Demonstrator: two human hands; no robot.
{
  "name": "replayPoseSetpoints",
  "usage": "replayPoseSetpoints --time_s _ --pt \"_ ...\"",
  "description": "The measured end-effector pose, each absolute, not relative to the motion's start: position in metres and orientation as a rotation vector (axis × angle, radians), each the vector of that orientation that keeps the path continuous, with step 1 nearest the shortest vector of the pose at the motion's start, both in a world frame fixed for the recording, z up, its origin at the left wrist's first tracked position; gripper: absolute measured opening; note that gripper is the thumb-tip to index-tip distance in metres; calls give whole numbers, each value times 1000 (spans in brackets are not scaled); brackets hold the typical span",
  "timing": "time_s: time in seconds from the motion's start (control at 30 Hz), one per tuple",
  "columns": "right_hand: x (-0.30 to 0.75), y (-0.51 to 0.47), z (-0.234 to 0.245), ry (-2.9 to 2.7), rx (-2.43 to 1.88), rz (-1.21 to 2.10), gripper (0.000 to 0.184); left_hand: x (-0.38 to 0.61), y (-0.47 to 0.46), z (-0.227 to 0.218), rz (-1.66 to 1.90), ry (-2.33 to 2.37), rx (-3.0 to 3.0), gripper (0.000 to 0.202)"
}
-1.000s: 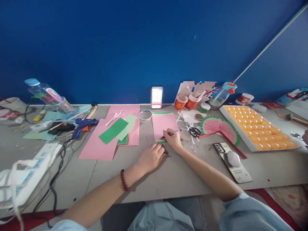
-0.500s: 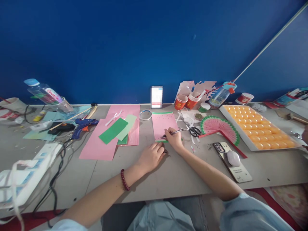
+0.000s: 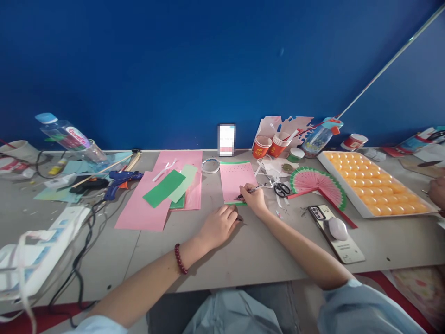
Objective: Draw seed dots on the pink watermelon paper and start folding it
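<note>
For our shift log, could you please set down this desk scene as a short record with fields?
Right hand: holds a pen, its tip at the lower part of the pink sheet
Left hand: palm down on the table
Sheet: green bands top and bottom; dark dots, mostly near the top
Left side: green strip, blue glue gun
Right side: scissors, pink-green fan, phone
Far right: another person's hand
</note>
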State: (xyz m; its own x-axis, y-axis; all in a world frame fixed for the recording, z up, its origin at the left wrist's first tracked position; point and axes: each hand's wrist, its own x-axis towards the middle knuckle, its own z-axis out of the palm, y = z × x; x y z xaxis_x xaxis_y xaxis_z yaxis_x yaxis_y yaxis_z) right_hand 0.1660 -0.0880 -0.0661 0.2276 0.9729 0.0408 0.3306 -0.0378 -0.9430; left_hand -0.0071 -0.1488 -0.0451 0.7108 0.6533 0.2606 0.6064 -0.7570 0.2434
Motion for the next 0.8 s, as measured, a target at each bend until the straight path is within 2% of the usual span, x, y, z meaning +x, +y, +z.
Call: replayPoseSetpoints --time_s 0.8 --pt "166 -88 -65 -1246 -1570 845 31 -8 -148 -46 466 1029 2793 13"
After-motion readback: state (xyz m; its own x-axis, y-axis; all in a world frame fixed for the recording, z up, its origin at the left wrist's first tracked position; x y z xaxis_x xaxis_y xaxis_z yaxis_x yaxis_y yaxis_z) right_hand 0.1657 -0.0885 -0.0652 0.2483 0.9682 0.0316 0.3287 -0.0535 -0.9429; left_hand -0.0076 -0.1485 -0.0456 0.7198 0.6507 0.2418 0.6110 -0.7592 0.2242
